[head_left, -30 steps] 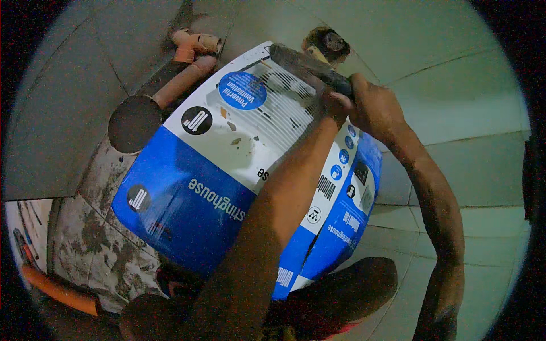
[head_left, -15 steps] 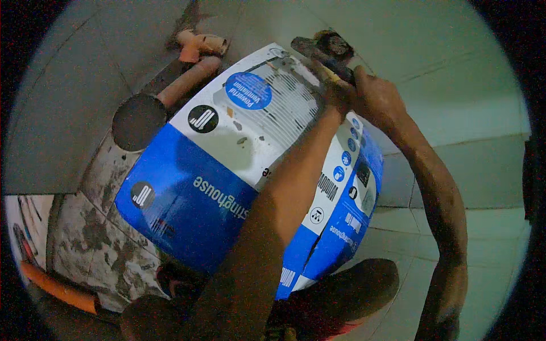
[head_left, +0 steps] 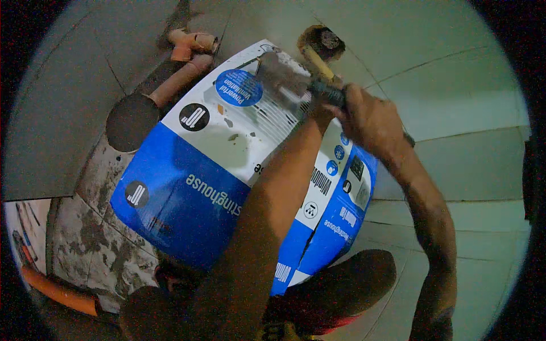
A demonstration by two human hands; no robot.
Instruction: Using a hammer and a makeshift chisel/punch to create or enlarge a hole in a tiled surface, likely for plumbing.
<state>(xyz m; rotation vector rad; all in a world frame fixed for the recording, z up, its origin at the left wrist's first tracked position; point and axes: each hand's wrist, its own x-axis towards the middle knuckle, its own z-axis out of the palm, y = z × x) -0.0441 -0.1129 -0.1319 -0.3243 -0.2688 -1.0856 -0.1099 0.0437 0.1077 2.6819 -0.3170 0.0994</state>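
My right hand [head_left: 372, 122] is closed round the dark handle of a hammer [head_left: 324, 94], whose grey head is smeared by motion over the far end of a blue-and-white cardboard box [head_left: 170, 187]. Just behind the handle is my left hand [head_left: 329, 109], partly hidden, its forearm crossing the box. A yellow rod-like tool [head_left: 319, 63], perhaps a chisel, slants from near that hand to a rough round hole [head_left: 323, 43] in the tiles. The left fingers' hold on it is mostly covered. Inside the hole sits a greyish lump.
Left of the box lie an orange branched pipe fitting [head_left: 190, 44], a pipe [head_left: 182, 79] and a dark round disc [head_left: 132, 122]. Dirty grey tiles [head_left: 94, 250] spread below them. An orange pipe [head_left: 60, 291] lies at lower left. My knee [head_left: 352, 278] is near the box's lower end.
The hammer head has swung left, away from the hole to above the box. More of the yellow tool and the hole now shows. The whole view has shifted slightly.
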